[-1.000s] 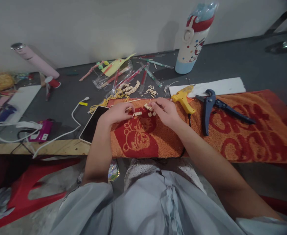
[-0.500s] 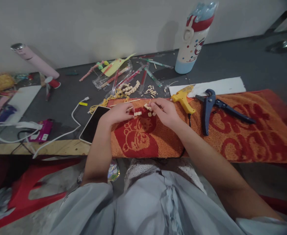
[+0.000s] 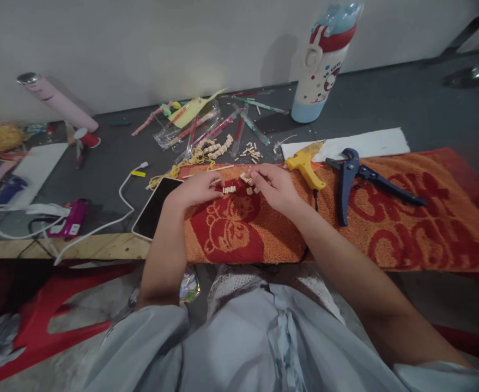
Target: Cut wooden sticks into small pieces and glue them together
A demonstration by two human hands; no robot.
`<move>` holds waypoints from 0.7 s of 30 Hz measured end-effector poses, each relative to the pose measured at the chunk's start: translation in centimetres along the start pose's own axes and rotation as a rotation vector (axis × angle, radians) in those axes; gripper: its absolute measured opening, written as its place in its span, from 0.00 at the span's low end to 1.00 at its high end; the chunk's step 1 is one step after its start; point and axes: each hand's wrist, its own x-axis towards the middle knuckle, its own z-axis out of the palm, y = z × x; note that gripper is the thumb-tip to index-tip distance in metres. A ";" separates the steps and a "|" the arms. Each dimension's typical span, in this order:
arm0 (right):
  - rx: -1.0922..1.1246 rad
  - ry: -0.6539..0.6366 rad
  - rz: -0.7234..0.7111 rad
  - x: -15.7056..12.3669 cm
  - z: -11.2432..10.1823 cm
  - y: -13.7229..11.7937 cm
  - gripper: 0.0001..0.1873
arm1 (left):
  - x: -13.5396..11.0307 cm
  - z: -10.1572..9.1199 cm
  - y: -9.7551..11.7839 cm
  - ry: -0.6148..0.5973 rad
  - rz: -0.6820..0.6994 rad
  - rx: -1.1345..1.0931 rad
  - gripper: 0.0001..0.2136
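Observation:
My left hand (image 3: 200,188) is closed in a pinch at one end of a short row of pale wooden stick pieces (image 3: 229,190), set side by side. Opposite it, my right hand (image 3: 277,186) has thumb and finger pressed together on another small cluster of pale stick pieces (image 3: 246,178). Just below that cluster, a few more pale pieces (image 3: 250,191) show by the right fingers; whether they are joined to it I cannot tell. Both hands are low over an orange and red towel (image 3: 280,234). A thin wooden stick (image 3: 208,171) lies behind the left hand.
Cut stick bits (image 3: 251,152) and joined wooden pieces (image 3: 222,148) lie behind the hands. To the right are a yellow glue gun (image 3: 305,164), a blue-handled cutter (image 3: 344,188) and a bottle (image 3: 321,71). A tablet-like device (image 3: 151,209) and white cable (image 3: 125,193) are left.

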 end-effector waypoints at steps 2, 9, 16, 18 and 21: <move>-0.004 0.001 0.001 0.0 0.0 0.0 0.18 | 0.0 0.0 -0.1 0.009 0.002 -0.010 0.11; -0.006 0.002 0.003 0.0 0.0 0.1 0.17 | -0.3 -0.3 0.4 0.058 -0.021 -0.046 0.10; -0.014 -0.001 -0.002 0.0 0.1 0.2 0.18 | -0.3 -0.2 0.4 0.043 -0.033 -0.078 0.12; -0.013 0.000 -0.006 0.0 0.1 0.2 0.19 | -0.4 -0.2 0.4 0.035 -0.047 -0.069 0.13; -0.021 0.000 -0.007 0.0 0.1 0.3 0.18 | -0.4 -0.2 0.4 0.035 -0.040 -0.059 0.12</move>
